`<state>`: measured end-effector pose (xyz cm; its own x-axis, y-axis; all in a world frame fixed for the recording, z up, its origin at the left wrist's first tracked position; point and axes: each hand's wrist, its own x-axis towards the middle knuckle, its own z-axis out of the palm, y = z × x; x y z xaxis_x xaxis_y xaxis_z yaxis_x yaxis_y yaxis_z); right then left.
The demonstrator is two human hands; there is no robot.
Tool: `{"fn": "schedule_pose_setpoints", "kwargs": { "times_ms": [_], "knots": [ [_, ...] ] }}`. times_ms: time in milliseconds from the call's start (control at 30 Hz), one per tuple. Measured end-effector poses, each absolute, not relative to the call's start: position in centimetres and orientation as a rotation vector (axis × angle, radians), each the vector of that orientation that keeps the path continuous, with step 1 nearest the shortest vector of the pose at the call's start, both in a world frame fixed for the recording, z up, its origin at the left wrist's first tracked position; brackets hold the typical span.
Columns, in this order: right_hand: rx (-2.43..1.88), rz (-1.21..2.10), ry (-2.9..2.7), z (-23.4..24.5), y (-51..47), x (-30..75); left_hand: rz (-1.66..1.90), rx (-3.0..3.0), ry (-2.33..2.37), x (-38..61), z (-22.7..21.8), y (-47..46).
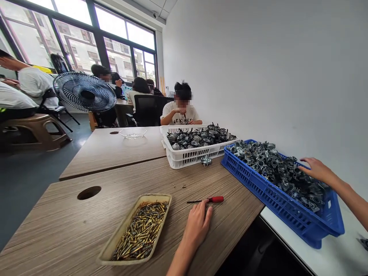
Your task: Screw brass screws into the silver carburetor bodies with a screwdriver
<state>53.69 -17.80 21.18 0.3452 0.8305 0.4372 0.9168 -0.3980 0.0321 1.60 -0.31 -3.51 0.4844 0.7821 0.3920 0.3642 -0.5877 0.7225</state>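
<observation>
My left hand (198, 222) lies on the wooden table with its fingers stretched forward and apart, holding nothing. Its fingertips reach a screwdriver (216, 199) with a red handle; whether they touch its shaft I cannot tell. To the left of that hand, a shallow cream tray (105, 253) carries a heap of thin brass parts (143, 230). Over the far right side of a blue plastic crate (250, 180) hovers my right hand (317, 170), its fingers extended and nothing visible in them. Metal carburetor bodies (273, 163) fill the crate.
Behind the crate stands a white basket (184, 159) full of dark carburetors, with one metal carburetor (206, 161) in front. Two small brass bits (184, 186) lie mid-table. A clear dish (133, 133) sits farther back. A co-worker (181, 109) sits opposite; a fan (86, 93) stands left.
</observation>
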Motion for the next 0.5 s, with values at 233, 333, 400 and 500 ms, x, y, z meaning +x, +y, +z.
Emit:
{"fn": "schedule_pose_setpoints", "kwargs": {
  "times_ms": [233,333,400,500],
  "knots": [
    [-2.176,-0.34,-2.1,19.8,1.5,46.5,0.94,2.201,0.96,1.8,-3.4,-0.5],
    [-2.132,-0.312,-2.211,19.4,6.4,44.4,0.925,2.212,0.969,1.8,-3.1,-0.6],
    [-2.125,-0.288,-2.266,19.2,8.6,43.4,0.917,2.222,0.977,1.9,-2.8,-0.6],
    [-2.13,-0.267,-2.311,19.0,10.4,42.4,0.908,2.244,0.973,1.9,-2.6,-0.5]
  ]
}}
